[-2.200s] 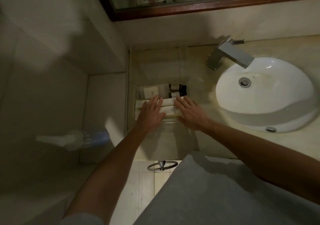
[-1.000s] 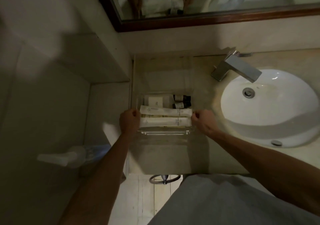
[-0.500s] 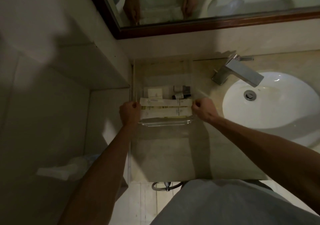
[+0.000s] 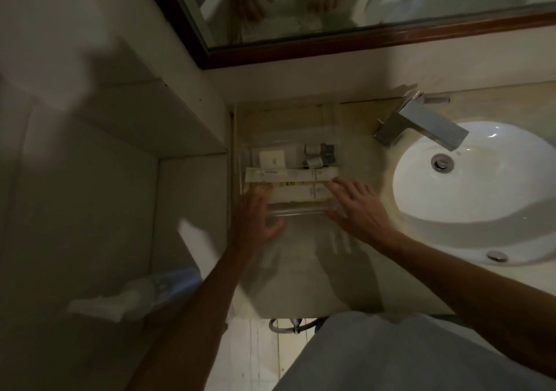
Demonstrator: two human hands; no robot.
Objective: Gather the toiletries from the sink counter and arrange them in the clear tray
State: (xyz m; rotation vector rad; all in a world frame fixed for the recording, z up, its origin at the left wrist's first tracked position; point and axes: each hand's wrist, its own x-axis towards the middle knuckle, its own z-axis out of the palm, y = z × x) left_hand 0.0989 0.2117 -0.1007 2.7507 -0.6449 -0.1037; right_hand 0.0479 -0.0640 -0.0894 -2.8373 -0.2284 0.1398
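Clear tray point(image 4: 285, 126) on counter point(image 4: 301, 270) left of basin point(image 4: 469, 192), against back wall, holding two long white tubes point(image 4: 288, 175), square packet point(image 4: 272, 158), two dark bottles point(image 4: 319, 154); left hand point(image 4: 255, 216) and right hand point(image 4: 355, 207) spread, fingers loose, at near corners, gripping nothing.
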